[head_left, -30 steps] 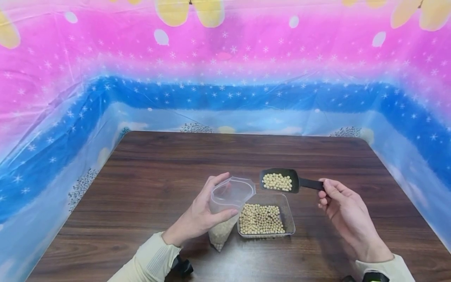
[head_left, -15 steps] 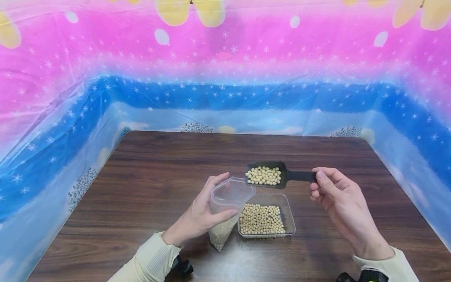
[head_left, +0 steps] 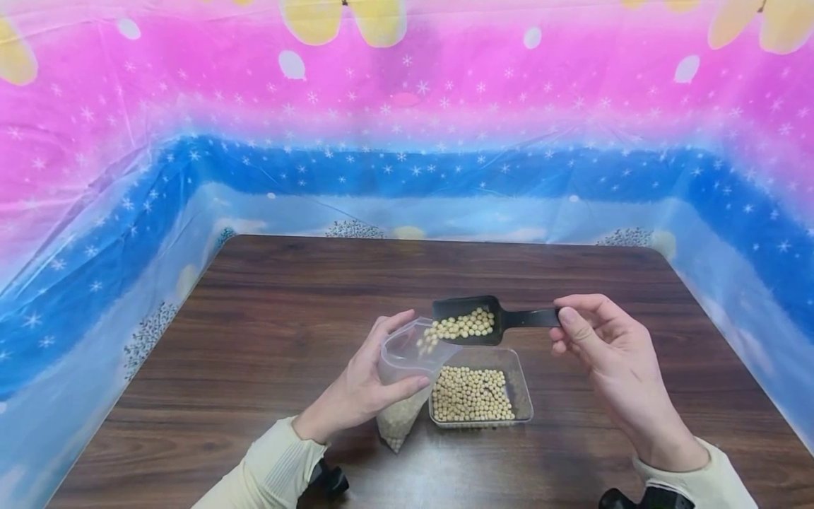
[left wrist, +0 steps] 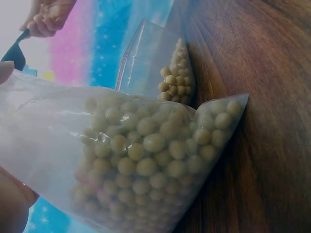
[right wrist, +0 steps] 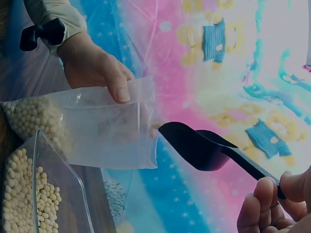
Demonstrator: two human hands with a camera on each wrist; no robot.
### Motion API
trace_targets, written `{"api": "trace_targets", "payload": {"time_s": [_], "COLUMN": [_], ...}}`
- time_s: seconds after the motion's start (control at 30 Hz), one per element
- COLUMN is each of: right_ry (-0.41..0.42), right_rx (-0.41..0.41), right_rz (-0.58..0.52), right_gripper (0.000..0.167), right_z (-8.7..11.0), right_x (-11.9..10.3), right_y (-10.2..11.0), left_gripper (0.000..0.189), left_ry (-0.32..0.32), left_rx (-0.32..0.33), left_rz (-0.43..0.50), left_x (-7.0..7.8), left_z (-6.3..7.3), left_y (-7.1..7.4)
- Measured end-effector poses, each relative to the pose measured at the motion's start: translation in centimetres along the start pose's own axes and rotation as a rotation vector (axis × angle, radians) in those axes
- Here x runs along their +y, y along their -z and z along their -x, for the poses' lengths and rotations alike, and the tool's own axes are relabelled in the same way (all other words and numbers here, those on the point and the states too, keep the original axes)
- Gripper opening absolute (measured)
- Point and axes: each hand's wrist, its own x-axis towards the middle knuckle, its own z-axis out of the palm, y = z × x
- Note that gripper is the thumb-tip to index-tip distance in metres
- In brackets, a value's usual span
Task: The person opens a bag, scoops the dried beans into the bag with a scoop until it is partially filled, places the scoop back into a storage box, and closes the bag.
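My left hand [head_left: 362, 385] grips the upper part of a clear zip bag [left wrist: 131, 145], thumb on the near side and fingers behind, keeping its mouth spread. Pale round soybeans fill the bag's lower part, and its bottom corner is at the table. My right hand [head_left: 610, 360] pinches the handle end of a black scoop [head_left: 467, 318], tilted with its lip over the bag's mouth. Soybeans [head_left: 461, 325] slide off the scoop's lip into the bag. In the right wrist view the scoop [right wrist: 199, 145] shows from its side, close to the bag's top.
Just right of the bag stands a clear plastic box [head_left: 523, 396], partly filled with soybeans. Both rest on a dark wood-grain table [head_left: 286, 283]. A pink and blue printed cloth [head_left: 407, 127] hangs around the table's far and side edges.
My right hand has moved left with the scoop, from above the box to the bag's mouth. The scoop has tipped, and soybeans now fall from it. The left hand and bag stay put.
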Motion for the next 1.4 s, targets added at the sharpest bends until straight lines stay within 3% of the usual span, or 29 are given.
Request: {"api": "trace_targets", "payload": {"time_s": [0.23, 0.4, 0.53, 0.7, 0.8, 0.9, 1.03, 1.2, 1.4], "right_ry": [0.049, 0.1, 0.216, 0.416, 0.468, 0.421, 0.24, 0.08, -0.086], "right_rx": [0.025, 0.02, 0.038, 0.175, 0.162, 0.091, 0.028, 0.025, -0.026], "right_rz": [0.137, 0.332, 0.475, 0.623, 0.764, 0.921, 1.035, 1.047, 0.961], "right_gripper": [0.017, 0.016, 0.02, 0.026, 0.024, 0.018, 0.01, 0.007, 0.014], "right_z": [0.2, 0.5, 0.9, 1.3, 1.3, 1.4, 1.8, 2.0, 1.6], "right_x": [-0.5, -1.0, -1.6, -2.3, -1.7, -0.2, 1.6, 2.6, 4.1], "right_y": [-0.5, -0.8, -0.8, -0.5, -0.3, -0.4, -1.0, -1.0, 0.2], "left_gripper": [0.079, 0.082, 0.083, 0.08, 0.078, 0.077, 0.077, 0.078, 0.077], "left_ry": [-0.004, -0.001, 0.014, 0.051, 0.055, 0.046, 0.038, 0.029, 0.024], "left_rx": [0.001, -0.002, -0.005, -0.018, -0.027, -0.03, -0.035, -0.033, -0.03], "left_rz": [-0.005, 0.018, 0.014, 0.027, 0.034, 0.044, 0.066, 0.066, 0.07], "left_x": [0.1, 0.1, 0.1, 0.1, 0.2, 0.2, 0.2, 0.2, 0.2], "left_z": [-0.1, -0.1, 0.0, 0.2, 0.2, 0.2, 0.2, 0.2, 0.2], "left_y": [0.0, -0.1, -0.1, 0.0, 0.0, 0.0, 0.0, -0.1, 0.0]}}
